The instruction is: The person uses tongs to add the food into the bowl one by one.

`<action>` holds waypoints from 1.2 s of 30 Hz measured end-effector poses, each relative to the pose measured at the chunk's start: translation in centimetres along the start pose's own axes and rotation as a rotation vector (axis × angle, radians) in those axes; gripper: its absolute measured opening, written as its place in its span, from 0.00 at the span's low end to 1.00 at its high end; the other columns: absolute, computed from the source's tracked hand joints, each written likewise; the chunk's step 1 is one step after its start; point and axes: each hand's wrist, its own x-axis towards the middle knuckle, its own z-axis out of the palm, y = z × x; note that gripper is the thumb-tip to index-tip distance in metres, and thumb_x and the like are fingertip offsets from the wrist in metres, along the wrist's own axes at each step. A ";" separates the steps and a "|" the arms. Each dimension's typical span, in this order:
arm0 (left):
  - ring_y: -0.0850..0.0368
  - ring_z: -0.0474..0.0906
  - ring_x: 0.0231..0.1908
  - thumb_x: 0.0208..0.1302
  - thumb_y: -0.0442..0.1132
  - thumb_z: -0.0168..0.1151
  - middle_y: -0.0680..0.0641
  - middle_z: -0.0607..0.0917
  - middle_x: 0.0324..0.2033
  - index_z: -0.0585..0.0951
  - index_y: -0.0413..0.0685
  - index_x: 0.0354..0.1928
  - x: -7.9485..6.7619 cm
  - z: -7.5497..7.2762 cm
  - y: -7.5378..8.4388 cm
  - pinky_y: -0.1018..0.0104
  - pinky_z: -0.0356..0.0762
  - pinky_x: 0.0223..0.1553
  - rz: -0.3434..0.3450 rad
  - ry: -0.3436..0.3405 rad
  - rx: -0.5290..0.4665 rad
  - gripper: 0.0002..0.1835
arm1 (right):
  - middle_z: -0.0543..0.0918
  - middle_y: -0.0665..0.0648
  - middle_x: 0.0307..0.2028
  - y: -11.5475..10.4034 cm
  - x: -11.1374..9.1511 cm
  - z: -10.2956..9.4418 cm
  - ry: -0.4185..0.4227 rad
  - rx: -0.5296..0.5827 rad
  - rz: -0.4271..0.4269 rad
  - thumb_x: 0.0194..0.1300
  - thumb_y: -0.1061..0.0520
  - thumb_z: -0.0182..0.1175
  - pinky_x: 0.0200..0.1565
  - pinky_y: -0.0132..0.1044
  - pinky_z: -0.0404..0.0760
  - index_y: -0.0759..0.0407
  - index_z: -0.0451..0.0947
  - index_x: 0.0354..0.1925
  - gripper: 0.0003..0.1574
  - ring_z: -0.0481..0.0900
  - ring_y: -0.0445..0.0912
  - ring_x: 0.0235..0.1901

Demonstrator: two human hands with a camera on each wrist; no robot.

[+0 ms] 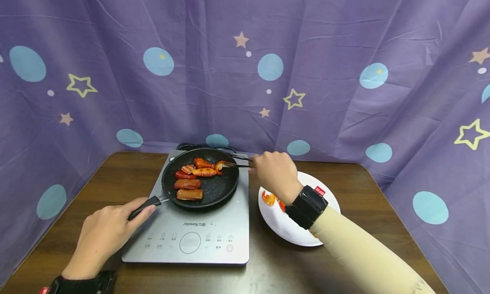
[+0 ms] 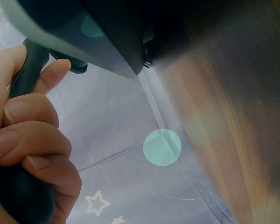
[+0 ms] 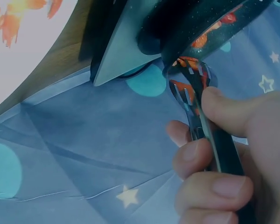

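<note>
Gripping tongs (image 3: 224, 149) in right hand (image 1: 276, 172), pan handle (image 1: 143, 207) in left hand (image 1: 109, 226).
Noting 1 orange food piece (image 1: 220, 166) at tongs' tips, over right half of pan (image 1: 220, 187), leftward from nearer right hand along tongs' long axis.

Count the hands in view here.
2: the left hand grips the pan handle; the right hand holds tongs at the right edge of the pan.

There's one pan (image 1: 216, 189), one plate (image 1: 273, 219), one cooktop (image 1: 190, 243), one pair of tongs (image 3: 226, 153).
</note>
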 end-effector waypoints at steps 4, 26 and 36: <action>0.61 0.58 0.10 0.62 0.64 0.58 0.56 0.70 0.09 0.82 0.63 0.51 0.0 0.0 0.0 0.63 0.53 0.08 0.005 0.010 0.007 0.21 | 0.73 0.51 0.16 1.4 -0.9 -0.3 -0.040 0.052 0.042 0.62 0.37 0.61 0.16 0.48 0.73 0.48 0.77 0.27 0.18 0.74 0.51 0.16; 0.61 0.59 0.10 0.62 0.64 0.58 0.55 0.72 0.10 0.81 0.62 0.52 0.0 0.1 0.1 0.63 0.53 0.08 0.005 0.000 0.006 0.22 | 0.79 0.55 0.24 9.2 -7.9 -0.1 -0.109 0.188 0.246 0.63 0.30 0.56 0.20 0.51 0.72 0.44 0.80 0.45 0.24 0.77 0.54 0.22; 0.62 0.59 0.10 0.63 0.64 0.57 0.56 0.71 0.10 0.81 0.64 0.52 0.1 0.1 0.0 0.63 0.54 0.08 0.003 -0.003 0.013 0.22 | 0.80 0.50 0.26 10.3 -11.6 1.0 -0.215 0.286 0.350 0.63 0.27 0.53 0.22 0.49 0.72 0.46 0.79 0.50 0.31 0.78 0.51 0.27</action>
